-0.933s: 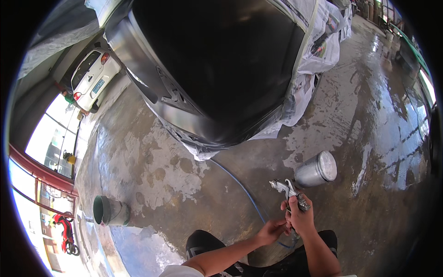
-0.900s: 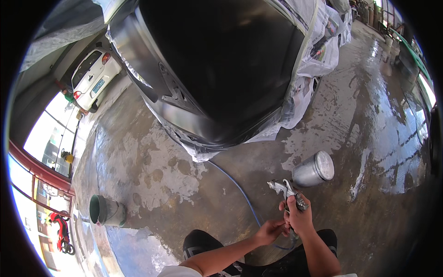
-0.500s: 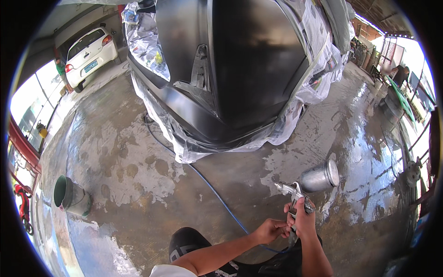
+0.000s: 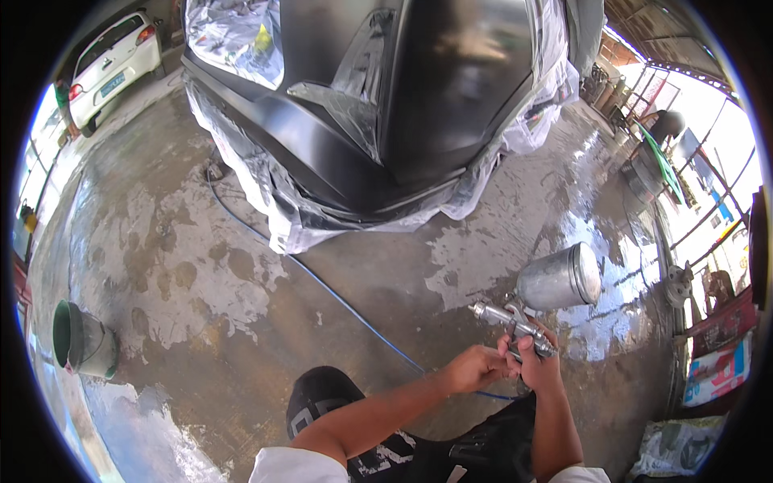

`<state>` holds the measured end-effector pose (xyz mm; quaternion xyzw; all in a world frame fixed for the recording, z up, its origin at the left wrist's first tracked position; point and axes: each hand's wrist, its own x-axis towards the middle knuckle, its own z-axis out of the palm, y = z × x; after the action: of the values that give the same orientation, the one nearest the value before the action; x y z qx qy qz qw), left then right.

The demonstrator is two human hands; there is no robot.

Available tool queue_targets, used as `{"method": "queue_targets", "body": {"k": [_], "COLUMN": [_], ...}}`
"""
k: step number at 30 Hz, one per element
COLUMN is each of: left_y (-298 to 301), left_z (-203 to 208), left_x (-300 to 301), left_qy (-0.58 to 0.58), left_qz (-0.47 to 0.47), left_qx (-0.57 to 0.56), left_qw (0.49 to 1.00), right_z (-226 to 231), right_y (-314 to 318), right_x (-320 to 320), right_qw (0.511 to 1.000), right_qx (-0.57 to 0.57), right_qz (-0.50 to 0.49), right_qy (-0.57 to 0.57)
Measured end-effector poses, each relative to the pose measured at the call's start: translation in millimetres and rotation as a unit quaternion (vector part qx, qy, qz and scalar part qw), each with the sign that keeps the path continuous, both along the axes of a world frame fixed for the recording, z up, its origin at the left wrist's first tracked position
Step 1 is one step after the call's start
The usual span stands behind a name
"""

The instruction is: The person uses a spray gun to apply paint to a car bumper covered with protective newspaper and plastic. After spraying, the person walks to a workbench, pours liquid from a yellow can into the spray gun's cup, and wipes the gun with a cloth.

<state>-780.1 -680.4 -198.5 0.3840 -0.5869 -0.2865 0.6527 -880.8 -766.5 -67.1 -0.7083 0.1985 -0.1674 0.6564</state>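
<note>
"One silver spray gun (image 4: pixel 515 323)! Where is it?"
"Near, right of the middle. The right hand (image 4: pixel 538 369) wraps around it, and its metal cup (image 4: pixel 554 278) is just beyond."
"And the left hand (image 4: pixel 475 369)?"
"It bends close by the right hand. I can't tell what it pinches. The black car (image 4: pixel 463 121) is farther off."

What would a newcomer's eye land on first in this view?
The dark car body at the top centre, edged with pale masking sheets, dominates the view. Lower right of centre, the right hand holds a silver spray gun with a metal cup, the left hand beside it. A white car stands at the upper left.
</note>
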Motion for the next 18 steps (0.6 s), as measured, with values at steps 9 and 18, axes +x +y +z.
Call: {"method": "queue_targets", "body": {"k": [9, 18], "left_y": [6.4, 6.4], "left_z": [3.1, -97.0], "left_x": [-1.9, -4.9], "left_qy": [-0.021, -0.359], "left_qz": [-0.01, 0.022], "left_qx": [0.006, 0.277], "left_qw": [1.0, 0.891], "right_z": [11.0, 67.6], "right_y": [15.2, 20.5], "right_x": [4.6, 0.5], "right_qw": [0.998, 0.977], "right_qx": [-0.044, -0.184], "right_qz": [-0.038, -0.111], "right_qy": [0.029, -0.007]}}
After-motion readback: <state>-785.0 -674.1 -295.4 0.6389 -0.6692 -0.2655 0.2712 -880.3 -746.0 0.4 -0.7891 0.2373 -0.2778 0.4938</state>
